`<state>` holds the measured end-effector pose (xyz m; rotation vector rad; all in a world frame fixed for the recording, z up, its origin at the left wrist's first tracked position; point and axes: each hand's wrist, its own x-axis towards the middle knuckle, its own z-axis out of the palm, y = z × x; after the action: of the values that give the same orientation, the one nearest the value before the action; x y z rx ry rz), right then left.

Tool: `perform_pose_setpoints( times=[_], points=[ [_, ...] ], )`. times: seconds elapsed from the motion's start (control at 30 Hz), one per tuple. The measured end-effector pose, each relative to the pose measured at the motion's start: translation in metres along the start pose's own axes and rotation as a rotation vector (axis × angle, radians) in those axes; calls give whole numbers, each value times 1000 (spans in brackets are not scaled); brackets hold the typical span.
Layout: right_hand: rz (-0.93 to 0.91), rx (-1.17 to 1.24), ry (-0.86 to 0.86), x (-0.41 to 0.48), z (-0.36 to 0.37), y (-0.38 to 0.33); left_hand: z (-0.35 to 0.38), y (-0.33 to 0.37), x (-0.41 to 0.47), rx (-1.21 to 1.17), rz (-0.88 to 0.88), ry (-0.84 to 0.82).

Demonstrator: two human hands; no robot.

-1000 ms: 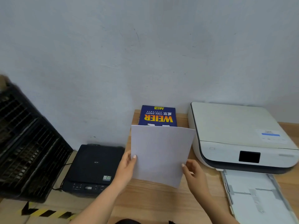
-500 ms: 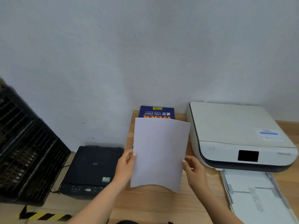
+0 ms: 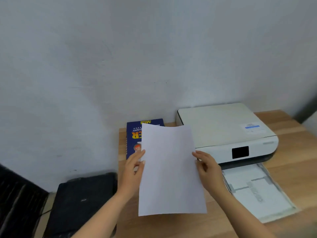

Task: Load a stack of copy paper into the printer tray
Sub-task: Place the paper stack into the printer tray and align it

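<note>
Paper (image 3: 169,170): a thin white stack, held up on edge in front of the chest, clear of the table (image 3: 291,134). A second ago it was tilted and lower; now it's squared up and lifted, its top edge covering part of the pack behind.
Left hand (image 3: 134,166): clasping the paper's left edge, fingers curled round it.
Right hand (image 3: 205,166): pinching the right edge, thumb in front, other fingers hidden behind the sheet.
What that means: looks like the sheets are being straightened before loading, so nothing's in the printer yet!
Tray (image 3: 257,189): pulled out to the right of the paper, lying open on the table. I can't tell if any sheets sit in it.
Next move, my call: swing right and lower the stack flat between the tray's guides.
Black device (image 3: 80,200): down on the left, beside the table, out of play.
Printer (image 3: 223,129): white, lid closed, just behind the tray.
Blue copy-paper pack (image 3: 135,134): behind the left hand, by the wall.
</note>
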<state>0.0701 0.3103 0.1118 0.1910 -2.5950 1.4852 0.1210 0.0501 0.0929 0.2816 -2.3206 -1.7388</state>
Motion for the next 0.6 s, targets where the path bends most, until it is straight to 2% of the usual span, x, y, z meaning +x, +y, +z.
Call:
perform_pose_setpoints(
  times=[0.3, 0.47, 0.6],
  points=[
    [108, -91, 199, -28, -55, 27, 59, 17, 14, -47, 95, -208],
    [105, -98, 275, -37, -99, 46, 100, 39, 6, -43, 158, -262],
    [92, -92, 263, -39, -139, 72, 142, 52, -11, -30, 169, -231]
  ],
)
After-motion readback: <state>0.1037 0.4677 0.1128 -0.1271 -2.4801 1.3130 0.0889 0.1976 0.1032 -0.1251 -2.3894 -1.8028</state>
